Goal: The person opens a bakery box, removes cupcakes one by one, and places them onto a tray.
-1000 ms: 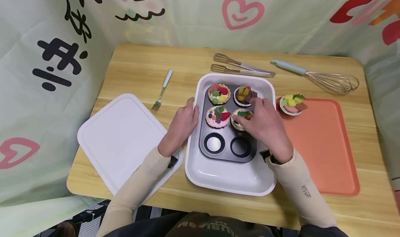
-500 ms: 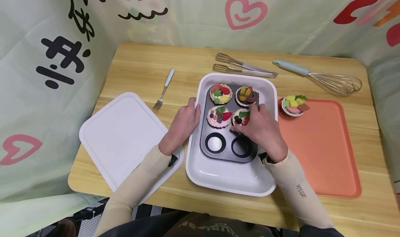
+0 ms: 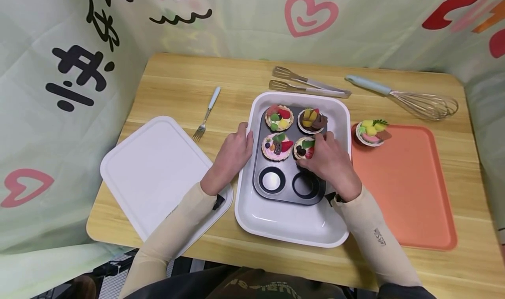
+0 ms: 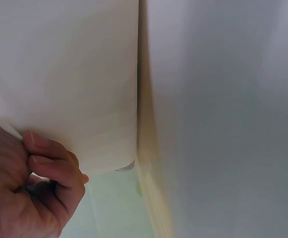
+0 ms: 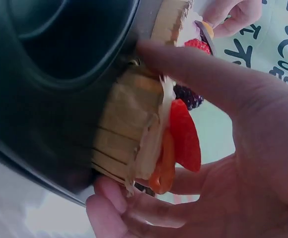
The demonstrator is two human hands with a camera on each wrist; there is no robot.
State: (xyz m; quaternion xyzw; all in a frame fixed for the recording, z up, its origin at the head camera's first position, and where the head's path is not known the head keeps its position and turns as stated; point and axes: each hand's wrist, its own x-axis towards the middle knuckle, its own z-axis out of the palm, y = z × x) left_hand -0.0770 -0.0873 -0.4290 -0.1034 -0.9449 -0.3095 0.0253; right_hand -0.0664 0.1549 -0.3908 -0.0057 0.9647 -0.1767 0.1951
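Observation:
My right hand (image 3: 331, 163) pinches a fruit tart (image 3: 301, 149) seated in a right-hand cup of the dark muffin tin (image 3: 288, 183). In the right wrist view, thumb and fingers stand on either side of its tan pleated case (image 5: 126, 121), below red and orange fruit pieces. My left hand (image 3: 232, 156) grips the left rim of the white tray (image 3: 284, 226) under the tin; the left wrist view shows its fingers (image 4: 57, 168) curled at that rim. Alongside, the tin holds a pink tart (image 3: 277, 147), a strawberry-topped tart (image 3: 279, 118) and a chocolate tart (image 3: 311, 120).
The tin's two near cups show bare bottoms. On the right, another tart (image 3: 371, 133) sits on a corner of an orange tray (image 3: 406, 189). A white board (image 3: 158, 172) and a fork (image 3: 207, 115) lie left; tongs (image 3: 309, 86) and a whisk (image 3: 402, 98) lie behind.
My right hand has shifted slightly nearer to me, its fingers leaving the chocolate tart's edge and closing on the tart in front. The left hand stays on the tray rim.

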